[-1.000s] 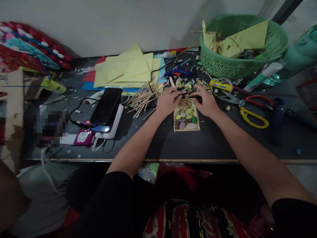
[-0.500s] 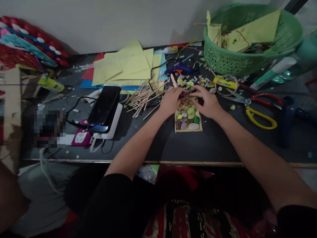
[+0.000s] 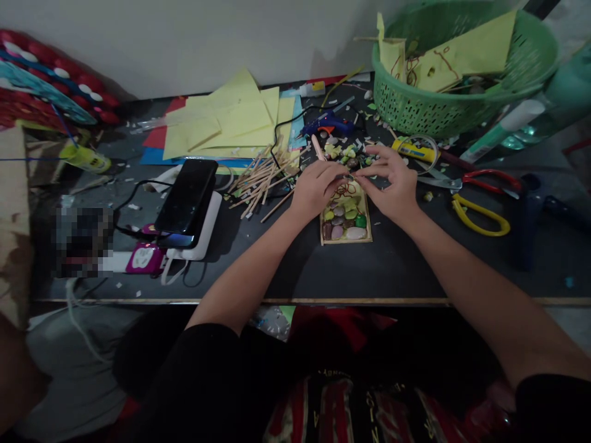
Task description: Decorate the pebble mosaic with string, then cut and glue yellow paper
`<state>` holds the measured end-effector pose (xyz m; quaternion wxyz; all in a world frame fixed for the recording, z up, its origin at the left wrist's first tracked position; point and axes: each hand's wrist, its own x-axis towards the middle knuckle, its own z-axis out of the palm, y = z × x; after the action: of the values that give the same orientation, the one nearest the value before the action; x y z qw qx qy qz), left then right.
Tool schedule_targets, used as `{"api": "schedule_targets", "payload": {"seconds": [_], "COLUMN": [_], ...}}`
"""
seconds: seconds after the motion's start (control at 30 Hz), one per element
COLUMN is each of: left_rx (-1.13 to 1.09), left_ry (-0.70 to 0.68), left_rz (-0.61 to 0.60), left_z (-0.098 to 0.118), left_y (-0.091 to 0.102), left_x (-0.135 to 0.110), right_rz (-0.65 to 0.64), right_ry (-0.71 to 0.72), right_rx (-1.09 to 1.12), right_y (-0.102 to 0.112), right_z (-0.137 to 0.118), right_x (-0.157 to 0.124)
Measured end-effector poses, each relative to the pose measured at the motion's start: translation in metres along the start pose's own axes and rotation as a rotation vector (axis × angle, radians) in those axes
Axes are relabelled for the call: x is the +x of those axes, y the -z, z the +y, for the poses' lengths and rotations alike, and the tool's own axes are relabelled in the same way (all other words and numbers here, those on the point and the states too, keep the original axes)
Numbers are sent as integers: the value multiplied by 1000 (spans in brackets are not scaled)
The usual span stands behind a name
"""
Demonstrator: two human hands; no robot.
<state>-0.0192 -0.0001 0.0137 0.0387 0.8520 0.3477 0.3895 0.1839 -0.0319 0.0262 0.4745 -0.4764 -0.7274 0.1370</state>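
A small stick-edged panel (image 3: 346, 234) lies flat on the dark table. Glossy pebbles in green, grey, brown and pale pink cover its near half, and a reddish-brown line drawing shows farther up. Over its far end, my left hand (image 3: 317, 187) has its fingers closed together, the tips bent down. Facing it from the other side is my right hand (image 3: 391, 184), thumb and forefinger pinched and the other fingers raised. Whatever sits between the fingertips is too small and hidden to name. The panel's far edge is covered by the hands.
Wooden sticks (image 3: 263, 181), yellow sheets (image 3: 221, 123) and a blue glue gun (image 3: 330, 123) lie left and behind. Scissors (image 3: 480, 215) and a yellow-handled cutter (image 3: 415, 149) are at right, below a green basket (image 3: 443, 111). Phones (image 3: 187, 194) rest at left.
My right hand has lifted slightly, its outer fingers now more raised and spread. My left hand stays by the panel's far end. The whole view has shifted a little.
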Motion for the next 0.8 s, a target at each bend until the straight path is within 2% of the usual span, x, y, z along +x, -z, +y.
{"api": "schedule_targets", "payload": {"seconds": [0.1,0.27,0.5,0.63,0.8], "left_rx": [44,75,-308,-574,-701], "left_ry": [21,154,305,432,520], "left_rz": [21,60,99,48,17], "left_z": [4,6,19,22,21], "left_y": [-1,-5,-3,-9,-16], "left_x": [-5,-12,-8,-6,-6], "right_rz": [-9,-5,11,39,55], "right_ry": [11,-7,-24,-34,31], "right_rx": [-12,17,-32,-88,-143], "right_y": [2,-3,-6,-3,0], "right_z": [-6,-4,-1,-4,-6], "right_x": [-2,-4,-4,-6,-7]}}
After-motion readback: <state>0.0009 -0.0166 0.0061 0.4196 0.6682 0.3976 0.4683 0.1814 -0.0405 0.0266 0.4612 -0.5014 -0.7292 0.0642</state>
